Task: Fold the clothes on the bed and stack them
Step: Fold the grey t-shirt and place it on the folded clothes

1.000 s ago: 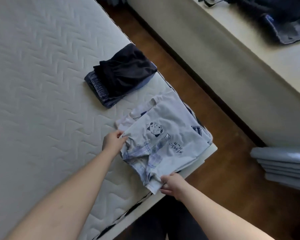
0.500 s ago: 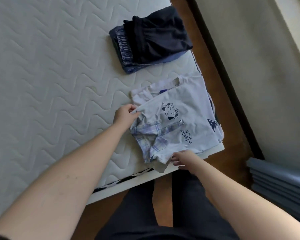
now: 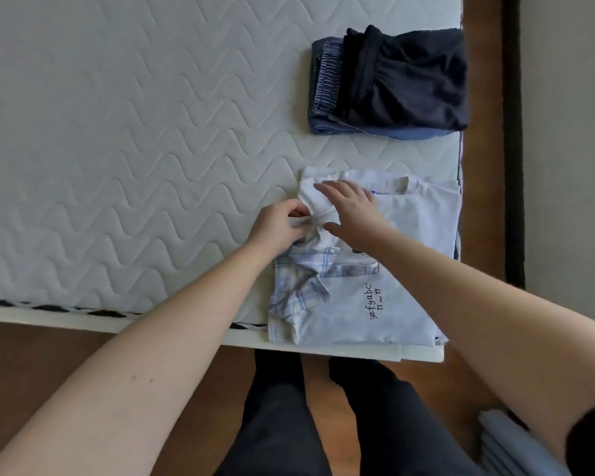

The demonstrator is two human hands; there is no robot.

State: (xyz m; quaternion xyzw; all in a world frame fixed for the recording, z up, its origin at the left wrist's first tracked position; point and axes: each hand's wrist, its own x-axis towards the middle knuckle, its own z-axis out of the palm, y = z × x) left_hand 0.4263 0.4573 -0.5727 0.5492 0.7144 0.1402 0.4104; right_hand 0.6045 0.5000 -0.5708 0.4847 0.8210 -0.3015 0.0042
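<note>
Head view: left hand (image 3: 278, 225) pinches the pale shirt's (image 3: 385, 297) edge; right hand (image 3: 352, 210), fingers flat, presses just beside that grip. Beyond the grip, dark folded clothes (image 3: 392, 80) sit stacked on the bed (image 3: 117, 132). Folding seems nearly finished; stacking remains.

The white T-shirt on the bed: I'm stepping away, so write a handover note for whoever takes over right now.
Left hand pinches a fold at the white T-shirt's left edge. Right hand lies flat with straight fingers, pressing the shirt beside it.
The shirt lies at the mattress corner, on other light clothes including a plaid shirt.
Done: dark folded stack behind it.
Left: tuck this fold, smooth it and square the light pile.
</note>
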